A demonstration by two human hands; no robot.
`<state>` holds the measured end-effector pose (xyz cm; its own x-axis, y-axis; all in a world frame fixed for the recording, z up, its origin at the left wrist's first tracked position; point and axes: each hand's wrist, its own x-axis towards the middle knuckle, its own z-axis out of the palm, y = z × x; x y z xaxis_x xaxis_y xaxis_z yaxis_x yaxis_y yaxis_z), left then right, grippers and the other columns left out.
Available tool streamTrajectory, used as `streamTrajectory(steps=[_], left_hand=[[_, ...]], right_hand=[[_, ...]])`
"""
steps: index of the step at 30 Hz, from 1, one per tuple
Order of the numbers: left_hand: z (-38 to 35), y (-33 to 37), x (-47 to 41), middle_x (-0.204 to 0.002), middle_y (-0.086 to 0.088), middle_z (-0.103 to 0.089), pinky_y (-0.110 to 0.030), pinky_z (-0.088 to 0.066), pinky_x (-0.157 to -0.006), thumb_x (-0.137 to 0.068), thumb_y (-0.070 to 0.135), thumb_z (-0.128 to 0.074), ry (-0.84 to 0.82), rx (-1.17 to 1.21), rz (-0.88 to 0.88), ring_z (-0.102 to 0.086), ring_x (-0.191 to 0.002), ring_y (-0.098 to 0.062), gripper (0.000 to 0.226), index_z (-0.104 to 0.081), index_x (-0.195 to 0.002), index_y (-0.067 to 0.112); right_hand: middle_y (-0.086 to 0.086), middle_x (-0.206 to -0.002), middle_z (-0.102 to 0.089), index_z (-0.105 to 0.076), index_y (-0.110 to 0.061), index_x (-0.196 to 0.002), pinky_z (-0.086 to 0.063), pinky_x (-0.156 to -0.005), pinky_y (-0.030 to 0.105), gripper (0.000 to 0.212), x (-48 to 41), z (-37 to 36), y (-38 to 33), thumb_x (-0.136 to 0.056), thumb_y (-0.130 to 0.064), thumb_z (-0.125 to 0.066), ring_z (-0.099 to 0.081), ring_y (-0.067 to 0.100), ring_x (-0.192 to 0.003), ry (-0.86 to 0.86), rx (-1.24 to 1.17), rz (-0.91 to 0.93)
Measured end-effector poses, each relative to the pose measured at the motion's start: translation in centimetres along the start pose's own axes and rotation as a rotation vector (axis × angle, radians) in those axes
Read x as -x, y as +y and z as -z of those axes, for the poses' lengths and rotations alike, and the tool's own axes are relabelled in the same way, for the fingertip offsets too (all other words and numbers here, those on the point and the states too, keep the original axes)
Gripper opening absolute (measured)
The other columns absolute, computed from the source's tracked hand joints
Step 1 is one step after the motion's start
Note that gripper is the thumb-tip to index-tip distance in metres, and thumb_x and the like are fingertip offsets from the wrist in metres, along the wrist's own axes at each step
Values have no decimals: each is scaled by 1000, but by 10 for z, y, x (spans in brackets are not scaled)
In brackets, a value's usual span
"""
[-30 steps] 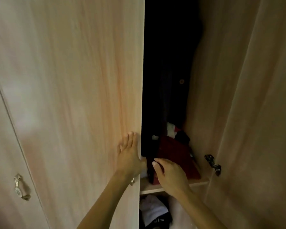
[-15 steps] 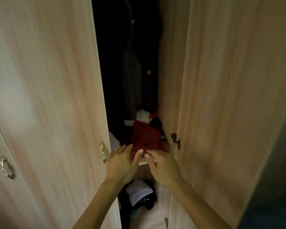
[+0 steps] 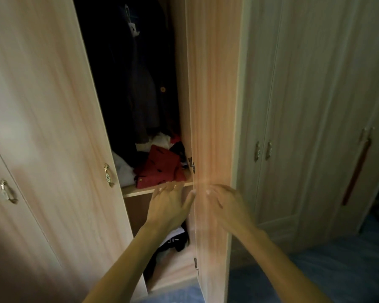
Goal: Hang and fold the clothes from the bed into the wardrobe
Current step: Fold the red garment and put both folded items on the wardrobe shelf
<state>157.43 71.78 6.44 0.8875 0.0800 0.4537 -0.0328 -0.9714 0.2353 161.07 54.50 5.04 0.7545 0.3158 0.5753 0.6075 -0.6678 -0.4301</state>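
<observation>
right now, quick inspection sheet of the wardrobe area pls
surface: shelf, wooden, clothes lying on it
job's things: red garment lying on the shelf; dark clothes hanging above it
clutter: white clothes beside the red garment; loose pile in the compartment below
grippers: left hand open, in front of the shelf edge, holding nothing; right hand open, at the open door, contact blurred
cables: nothing seen
surroundings: other door with handle; second wardrobe, doors shut; blue floor
</observation>
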Motion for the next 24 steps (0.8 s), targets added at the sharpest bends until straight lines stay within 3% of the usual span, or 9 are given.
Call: streamTrajectory(steps=[2, 6, 9, 13, 15, 19, 21, 24], left_hand=[[1, 24, -8, -124, -7, -59, -42, -36, -102, -83, 67, -9, -17, -23, -33, -51, -119, -26, 83, -54, -129, 15], [2, 55, -30, -127, -7, -57, -43, -33, -103, -89, 66, -15, -58, -41, -71, -48, -120, -25, 74, -50, -131, 16], [-4, 63, -44, -112, -4, -60, -45, -37, -98, -93, 61, -21, -59, -72, -85, -52, -108, -24, 60, -52, -121, 18], [-11, 64, -54, -103, -3, -61, -43, -40, -91, -93, 62, -21, -60, -96, -77, -52, -98, -23, 57, -53, -110, 18], [-14, 62, -55, -108, -3, -61, -43, -39, -93, -92, 63, -21, -59, -96, -71, -52, -103, -23, 60, -53, -117, 19], [-9, 53, -51, -122, -3, -59, -43, -35, -101, -89, 67, -18, -53, -75, -41, -51, -116, -22, 72, -53, -127, 16], [-6, 44, -46, -125, -3, -59, -42, -34, -103, -92, 62, -24, -45, -59, -13, -49, -118, -22, 65, -52, -128, 16], [-4, 28, -36, -128, -4, -58, -39, -34, -102, -88, 63, -21, -20, -49, 36, -50, -119, -23, 70, -52, -131, 17]], right_hand=[[4, -91, -69, -61, -24, -111, -56, -66, 35, 32, -1, 25, 16, -99, -38, -36, -64, 14, -68, -3, 52, -43], [6, -92, -68, -59, -17, -117, -55, -69, 33, 43, -14, 46, 38, -100, -45, -31, -65, 19, -75, -51, 111, -167], [1, -86, -66, -57, -19, -112, -51, -62, 27, 46, -28, 41, 46, -97, -53, -29, -63, 15, -70, -64, 173, -214], [0, -78, -62, -53, -16, -107, -54, -64, 34, 49, -42, 29, 57, -94, -59, -30, -61, 16, -67, -48, 197, -270], [0, -79, -63, -55, -16, -104, -54, -64, 34, 50, -49, 24, 62, -93, -60, -33, -61, 15, -67, -72, 148, -300], [0, -63, -60, -56, -17, -73, -53, -54, 33, 63, -55, 18, 58, -82, -76, -35, -59, 14, -54, -87, 107, -284], [-1, -67, -60, -55, -17, -76, -49, -51, 28, 65, -52, 12, 51, -77, -79, -37, -57, 11, -55, -108, 94, -256], [-5, -77, -59, -55, -19, -88, -42, -51, 21, 45, -47, -2, 33, -85, -64, -50, -54, 10, -62, -133, 24, -207]])
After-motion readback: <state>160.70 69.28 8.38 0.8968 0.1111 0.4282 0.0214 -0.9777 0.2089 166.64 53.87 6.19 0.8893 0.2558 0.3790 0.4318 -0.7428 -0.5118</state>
